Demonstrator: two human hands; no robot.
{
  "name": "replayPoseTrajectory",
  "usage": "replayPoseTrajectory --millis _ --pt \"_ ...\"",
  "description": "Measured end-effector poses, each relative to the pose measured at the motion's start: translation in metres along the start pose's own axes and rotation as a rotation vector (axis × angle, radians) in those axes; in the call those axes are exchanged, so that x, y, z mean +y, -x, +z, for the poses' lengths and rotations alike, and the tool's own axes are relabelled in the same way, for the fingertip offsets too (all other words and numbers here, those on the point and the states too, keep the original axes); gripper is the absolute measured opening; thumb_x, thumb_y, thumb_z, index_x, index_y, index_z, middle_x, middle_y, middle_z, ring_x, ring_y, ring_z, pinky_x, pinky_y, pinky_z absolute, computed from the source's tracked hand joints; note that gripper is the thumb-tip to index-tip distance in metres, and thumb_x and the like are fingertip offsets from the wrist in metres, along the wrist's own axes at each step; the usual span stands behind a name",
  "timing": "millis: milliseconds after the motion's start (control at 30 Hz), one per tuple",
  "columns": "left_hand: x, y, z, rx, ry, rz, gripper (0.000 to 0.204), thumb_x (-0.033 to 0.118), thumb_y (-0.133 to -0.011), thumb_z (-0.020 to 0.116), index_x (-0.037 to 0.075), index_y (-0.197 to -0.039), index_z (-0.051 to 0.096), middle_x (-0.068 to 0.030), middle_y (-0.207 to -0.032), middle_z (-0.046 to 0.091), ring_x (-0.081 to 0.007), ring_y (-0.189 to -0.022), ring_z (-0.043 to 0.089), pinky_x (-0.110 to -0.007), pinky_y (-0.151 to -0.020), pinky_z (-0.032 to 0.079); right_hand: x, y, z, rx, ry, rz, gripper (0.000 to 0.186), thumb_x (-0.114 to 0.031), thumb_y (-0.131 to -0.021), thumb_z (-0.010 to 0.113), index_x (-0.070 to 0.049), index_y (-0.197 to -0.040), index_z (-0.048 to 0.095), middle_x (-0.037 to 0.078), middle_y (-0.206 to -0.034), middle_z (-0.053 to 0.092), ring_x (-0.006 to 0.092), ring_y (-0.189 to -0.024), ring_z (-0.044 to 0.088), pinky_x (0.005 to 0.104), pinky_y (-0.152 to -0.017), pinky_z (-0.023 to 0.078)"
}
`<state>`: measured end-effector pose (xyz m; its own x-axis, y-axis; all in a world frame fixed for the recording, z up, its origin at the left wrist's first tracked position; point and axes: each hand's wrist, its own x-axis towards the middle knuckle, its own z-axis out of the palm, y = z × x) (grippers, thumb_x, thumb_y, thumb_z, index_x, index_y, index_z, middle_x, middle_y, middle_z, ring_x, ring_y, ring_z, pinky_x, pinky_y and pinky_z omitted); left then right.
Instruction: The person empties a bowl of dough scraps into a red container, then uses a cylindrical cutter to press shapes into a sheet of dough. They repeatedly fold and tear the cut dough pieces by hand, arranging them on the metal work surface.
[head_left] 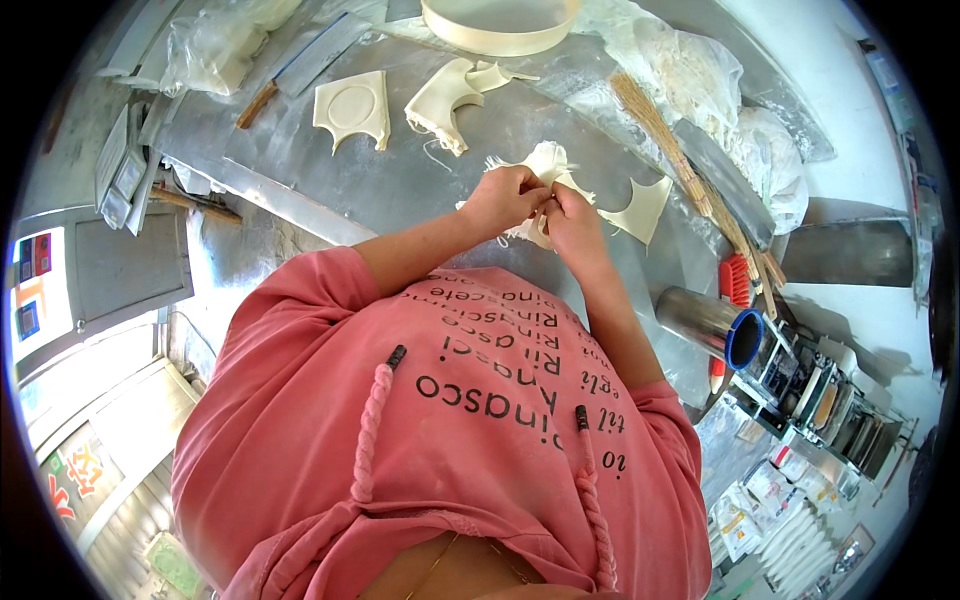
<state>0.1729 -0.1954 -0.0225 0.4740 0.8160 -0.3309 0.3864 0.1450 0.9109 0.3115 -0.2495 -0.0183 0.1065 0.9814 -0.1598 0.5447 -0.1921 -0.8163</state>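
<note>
My left hand (503, 198) and my right hand (576, 228) meet over the metal table, thumbs and fingers pinched together. Between and beneath them is a pale piece of dough (547, 158) with ragged, stringy edges, partly hidden by the hands. Close to my right hand lies a curved dough scrap (643, 211) with pointed corners. Farther off, a dough sheet (352, 105) bears a pressed circle and has a scooped-out edge. Beside that sheet rests a larger, frayed dough offcut (442, 103).
A round pale sieve or hoop (500, 38) stands at the far edge. On the left is a wide blade with a wooden handle (258, 104). A straw whisk (660, 130), plastic bags (690, 75), a red brush (735, 280) and a metal cylinder (690, 318) line the right side.
</note>
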Motion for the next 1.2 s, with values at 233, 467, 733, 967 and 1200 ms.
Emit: replayPoseTrajectory --millis 233,467,733,967,1200 --pt "0.001 0.001 -0.003 -0.033 -0.036 0.010 0.019 0.016 -0.086 0.056 -0.001 -0.084 0.063 -0.0068 -0.071 0.064 -0.0111 -0.060 0.059 -0.025 -0.055 0.048 -0.010 0.001 -0.005 -0.088 -0.128 0.153 0.014 -0.007 -0.083 0.044 0.002 -0.084 0.056 0.020 -0.082 0.059 0.0332 -0.074 0.058 0.0393 -0.065 0.045" --pt "0.004 0.002 -0.004 -0.079 0.010 -0.034 0.021 0.016 -0.088 0.052 -0.002 -0.083 0.062 -0.0075 -0.069 0.063 -0.0120 -0.060 0.059 -0.026 -0.054 0.048 -0.006 0.005 -0.007 -0.096 -0.032 0.099 0.016 -0.006 -0.081 0.045 0.001 -0.086 0.058 0.021 -0.083 0.060 0.0341 -0.077 0.059 0.0390 -0.068 0.046" --pt "0.002 0.003 -0.005 -0.059 -0.107 0.102 0.020 0.015 -0.087 0.050 -0.002 -0.083 0.059 -0.0085 -0.069 0.062 -0.0132 -0.060 0.058 -0.029 -0.055 0.048 -0.008 0.007 -0.008 -0.039 -0.219 0.143 0.018 -0.014 -0.086 0.050 0.001 -0.087 0.059 0.015 -0.084 0.062 0.0251 -0.076 0.061 0.0358 -0.069 0.047" --pt "-0.006 0.002 -0.006 -0.013 0.190 0.214 0.016 0.011 -0.089 0.046 -0.003 -0.089 0.055 -0.0092 -0.077 0.061 -0.0135 -0.069 0.057 -0.028 -0.063 0.047 0.014 0.001 -0.003 0.097 -0.906 0.273 0.016 -0.016 -0.090 0.051 -0.001 -0.094 0.056 0.006 -0.090 0.060 0.0124 -0.077 0.057 0.0275 -0.063 0.047" --pt "-0.008 -0.005 -0.022 -0.232 0.995 -0.325 0.028 0.021 -0.091 0.041 0.002 -0.106 0.053 -0.0136 -0.103 0.060 -0.0244 -0.093 0.061 -0.039 -0.081 0.049 0.011 0.000 -0.013 0.078 -0.867 0.265 0.014 -0.014 -0.091 0.048 -0.002 -0.094 0.056 0.005 -0.087 0.060 0.0112 -0.075 0.056 0.0254 -0.063 0.046"
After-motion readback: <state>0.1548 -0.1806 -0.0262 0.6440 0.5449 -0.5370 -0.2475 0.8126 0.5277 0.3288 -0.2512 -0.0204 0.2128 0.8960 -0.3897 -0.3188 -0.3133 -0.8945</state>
